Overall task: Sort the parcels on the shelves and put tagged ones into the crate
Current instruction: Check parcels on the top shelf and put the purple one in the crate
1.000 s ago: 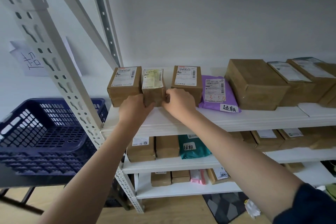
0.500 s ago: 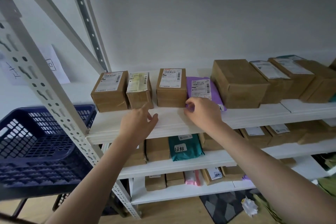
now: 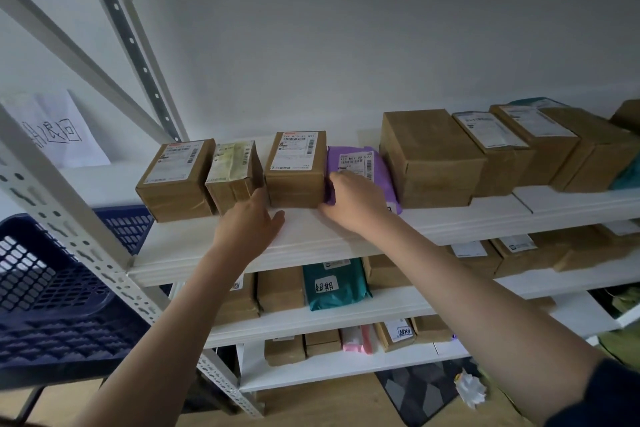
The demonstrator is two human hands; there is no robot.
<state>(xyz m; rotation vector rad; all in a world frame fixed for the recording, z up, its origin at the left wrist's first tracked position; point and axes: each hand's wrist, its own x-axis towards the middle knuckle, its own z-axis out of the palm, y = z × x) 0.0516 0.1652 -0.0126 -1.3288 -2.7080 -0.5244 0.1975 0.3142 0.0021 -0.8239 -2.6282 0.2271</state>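
A purple mailer parcel [image 3: 356, 159] with a shipping label lies on the top white shelf [image 3: 311, 243], between a brown box [image 3: 294, 166] and a larger brown box [image 3: 429, 156]. My right hand [image 3: 353, 201] grips its front left corner and covers the tag on its front edge. My left hand [image 3: 249, 222] rests open on the shelf, fingertips touching the small yellow-labelled box [image 3: 232, 170]. The dark blue crate [image 3: 45, 305] stands to the left, beyond the shelf's upright post.
Another brown box [image 3: 173, 177] is at the row's left end, and several more run to the right. A teal parcel [image 3: 332, 284] with a handwritten tag lies on the second shelf, a tagged box [image 3: 398, 333] on the third. The perforated post [image 3: 69, 218] stands between shelf and crate.
Both hands let go of the small yellow-labelled box. My right hand moved right onto the purple parcel and closed on its corner. My left hand opened and stayed on the shelf.
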